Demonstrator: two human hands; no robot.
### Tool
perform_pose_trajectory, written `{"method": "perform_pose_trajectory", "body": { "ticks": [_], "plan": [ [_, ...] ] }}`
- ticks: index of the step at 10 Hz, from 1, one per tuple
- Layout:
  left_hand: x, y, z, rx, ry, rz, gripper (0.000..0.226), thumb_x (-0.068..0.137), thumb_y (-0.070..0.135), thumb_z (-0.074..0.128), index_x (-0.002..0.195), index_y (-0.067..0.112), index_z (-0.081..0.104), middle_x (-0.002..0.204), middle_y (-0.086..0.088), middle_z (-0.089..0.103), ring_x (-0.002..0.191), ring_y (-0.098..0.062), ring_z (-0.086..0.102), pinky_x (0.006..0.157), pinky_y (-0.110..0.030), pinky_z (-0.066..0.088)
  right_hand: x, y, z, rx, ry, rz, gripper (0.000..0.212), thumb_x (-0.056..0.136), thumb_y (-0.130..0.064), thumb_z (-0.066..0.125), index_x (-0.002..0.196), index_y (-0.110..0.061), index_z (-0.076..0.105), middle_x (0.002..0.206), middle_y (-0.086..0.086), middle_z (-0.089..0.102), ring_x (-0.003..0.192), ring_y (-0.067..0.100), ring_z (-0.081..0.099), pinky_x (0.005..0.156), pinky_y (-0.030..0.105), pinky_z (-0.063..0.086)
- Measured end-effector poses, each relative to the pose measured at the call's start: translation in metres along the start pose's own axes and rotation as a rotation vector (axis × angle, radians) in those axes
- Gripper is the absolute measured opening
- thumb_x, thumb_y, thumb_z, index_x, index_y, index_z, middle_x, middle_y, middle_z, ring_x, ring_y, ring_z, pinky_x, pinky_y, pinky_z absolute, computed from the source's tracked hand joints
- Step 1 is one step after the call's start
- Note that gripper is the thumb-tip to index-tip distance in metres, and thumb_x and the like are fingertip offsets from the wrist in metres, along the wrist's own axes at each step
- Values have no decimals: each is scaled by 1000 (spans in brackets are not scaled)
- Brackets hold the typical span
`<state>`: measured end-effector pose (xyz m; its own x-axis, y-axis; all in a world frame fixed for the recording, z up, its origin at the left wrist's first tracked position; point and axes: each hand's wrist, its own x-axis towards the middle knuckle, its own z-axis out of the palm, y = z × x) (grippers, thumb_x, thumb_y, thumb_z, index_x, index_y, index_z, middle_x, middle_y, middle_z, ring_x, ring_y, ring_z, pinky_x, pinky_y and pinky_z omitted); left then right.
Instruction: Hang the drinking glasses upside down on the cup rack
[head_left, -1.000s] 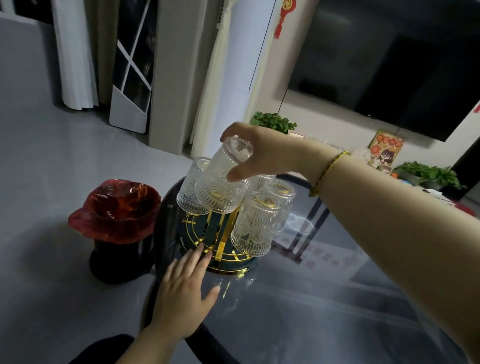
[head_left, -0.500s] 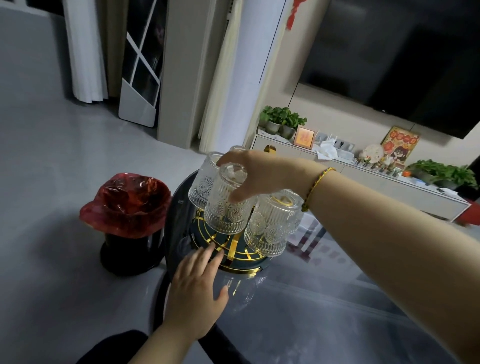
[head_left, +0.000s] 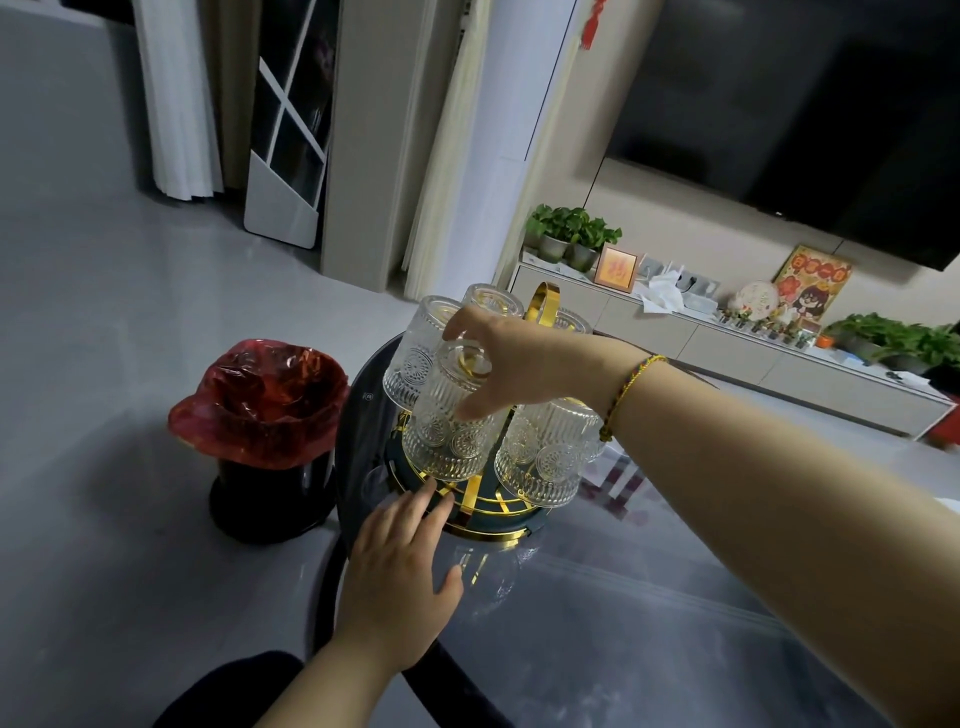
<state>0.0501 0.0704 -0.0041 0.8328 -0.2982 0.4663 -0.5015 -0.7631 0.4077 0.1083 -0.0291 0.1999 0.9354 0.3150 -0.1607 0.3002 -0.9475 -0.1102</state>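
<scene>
A round cup rack (head_left: 511, 522) with a dark green base and gold wires stands on the glass table's left end. Several ribbed clear glasses hang on it upside down. My right hand (head_left: 524, 366) reaches in from the right and is shut on the base of the front-left glass (head_left: 447, 431), which sits tilted on a peg. Beside it hang a far-left glass (head_left: 415, 348) and a front-right glass (head_left: 545, 457). My left hand (head_left: 400, 577) lies flat on the table with its fingertips against the rack's front rim.
A black bin with a red liner (head_left: 265, 415) stands on the floor left of the table. The dark glass table (head_left: 675, 623) stretches right and toward me. A low cabinet with plants and small items (head_left: 727, 332) lines the far wall under a television.
My right hand has lowered the glass down onto the rack's front-left peg. My left hand has stayed at the rack's base. The camera has tilted upward a little.
</scene>
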Motion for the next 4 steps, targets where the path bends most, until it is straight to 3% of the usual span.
{"method": "perform_pose_trajectory", "body": {
  "ticks": [4],
  "plan": [
    [-2, 2, -1, -48, -23, -21, 62, 58, 14, 82, 115, 5, 57, 123, -17, 58, 110, -36, 56, 91, -55, 40, -10, 1, 4, -9, 5, 2, 81, 68, -33, 69, 134, -21, 24, 141, 10, 29, 122, 29, 39, 99, 37, 35]
  ]
}}
